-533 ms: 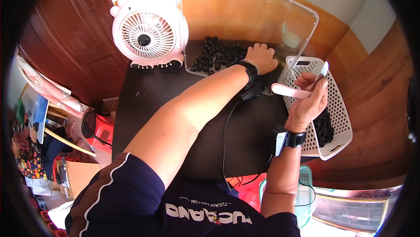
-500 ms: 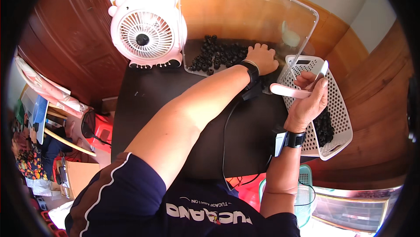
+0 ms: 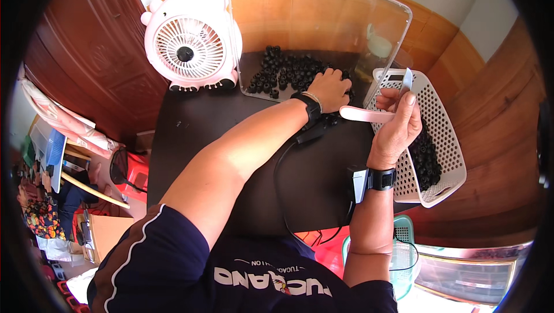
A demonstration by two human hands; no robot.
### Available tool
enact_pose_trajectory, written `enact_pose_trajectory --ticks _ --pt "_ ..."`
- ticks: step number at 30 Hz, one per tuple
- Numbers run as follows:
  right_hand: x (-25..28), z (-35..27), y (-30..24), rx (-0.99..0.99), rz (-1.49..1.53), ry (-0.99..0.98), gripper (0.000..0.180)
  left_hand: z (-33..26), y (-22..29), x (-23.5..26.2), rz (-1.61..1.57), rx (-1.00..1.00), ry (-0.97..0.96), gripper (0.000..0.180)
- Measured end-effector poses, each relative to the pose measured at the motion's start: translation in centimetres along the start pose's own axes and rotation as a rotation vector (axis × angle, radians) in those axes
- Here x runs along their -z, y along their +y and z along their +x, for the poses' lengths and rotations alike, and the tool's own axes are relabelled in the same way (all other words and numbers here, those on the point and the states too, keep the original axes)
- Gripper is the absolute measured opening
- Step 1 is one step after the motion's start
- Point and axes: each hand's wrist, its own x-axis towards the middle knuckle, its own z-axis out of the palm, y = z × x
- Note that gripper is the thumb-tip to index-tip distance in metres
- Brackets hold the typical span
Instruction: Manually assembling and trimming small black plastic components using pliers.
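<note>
My left hand (image 3: pixel 330 89) reaches into the mouth of a clear plastic box (image 3: pixel 407 30), palm down over a heap of small black cylinder-like pieces (image 3: pixel 280 73). Its fingertips are hidden behind the knuckles, so what it grasps cannot be seen. To the right, my right hand (image 3: pixel 395 125) is closed round what looks like a pink-handled folding knife (image 3: pixel 363 114). The handle points left from my fingers, and a silvery blade stands up above them. This hand hovers over the left edge of a white perforated basket (image 3: pixel 444 134), in which more black pieces (image 3: pixel 424 160) lie.
A pink animal-shaped fan (image 3: pixel 184 53) stands left of the box on the dark table (image 3: pixel 196 145). A black cable (image 3: pixel 276 177) runs over the tabletop. Behind the clear wall shows a pale green-topped bottle (image 3: pixel 378 47). A red stool (image 3: pixel 135 174) is on the floor at left.
My left hand has shifted left and a little nearer to me among the black pieces. The right hand, still holding the pink-handled knife, has moved slightly left and up.
</note>
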Motion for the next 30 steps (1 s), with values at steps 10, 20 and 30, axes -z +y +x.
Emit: enact_pose_trajectory --ticks 10,20,30 --pt "-0.2 -0.6 1.3 -0.048 0.024 -0.096 0.034 -7.6 0.8 3.0 -0.065 -0.149 -0.009 0.027" --pt "-1.1 -1.6 3.2 -0.099 -0.045 -0.200 0.034 -14.9 0.6 5.9 -0.034 -0.139 -0.153 0.033" --pt "-1.5 -2.1 3.7 -0.147 -0.036 -0.194 0.033 -16.5 -1.4 8.9 -0.245 -0.123 -0.071 0.025"
